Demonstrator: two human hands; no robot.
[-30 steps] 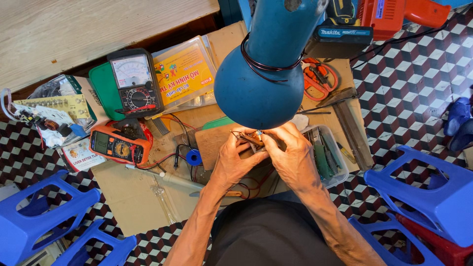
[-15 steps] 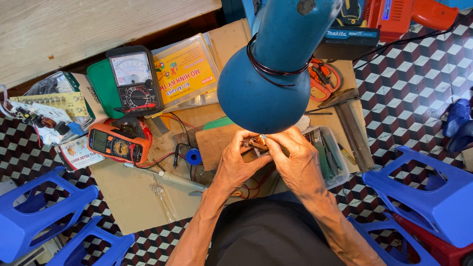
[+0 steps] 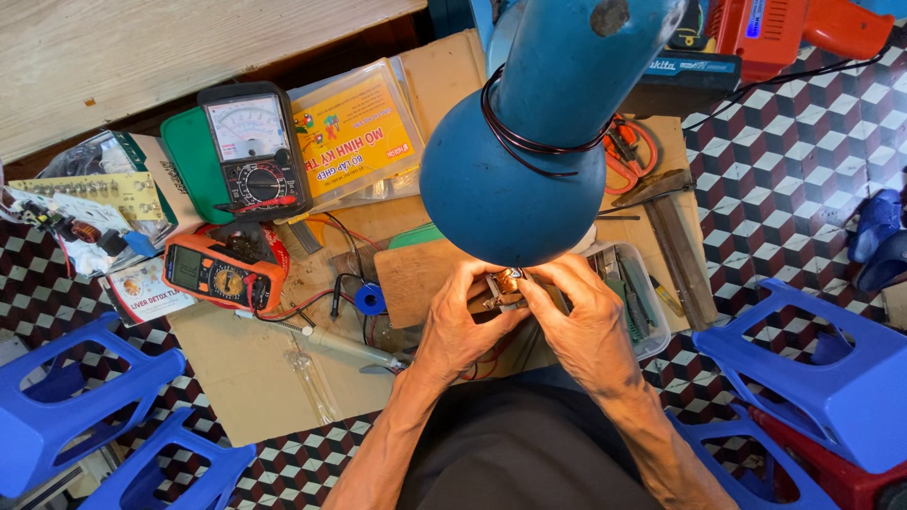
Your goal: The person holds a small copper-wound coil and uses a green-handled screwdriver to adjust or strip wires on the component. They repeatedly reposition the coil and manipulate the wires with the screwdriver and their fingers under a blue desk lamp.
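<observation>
From the head view, the left hand [image 3: 465,326] and right hand [image 3: 586,326] both pinch a small copper-wound part [image 3: 510,280] directly beneath the blue lamp shade [image 3: 515,184]. An orange multimeter [image 3: 222,272] lies well left of the lamp. Shifting fingers could let the part slip, and its fine winding might snag.

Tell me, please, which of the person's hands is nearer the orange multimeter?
Left. The left hand lies right of the orange multimeter; the right hand is farther right, beyond it.

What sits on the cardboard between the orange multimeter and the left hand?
In the head view, a small blue tape roll and black and red leads lie between the orange multimeter and left hand.
</observation>
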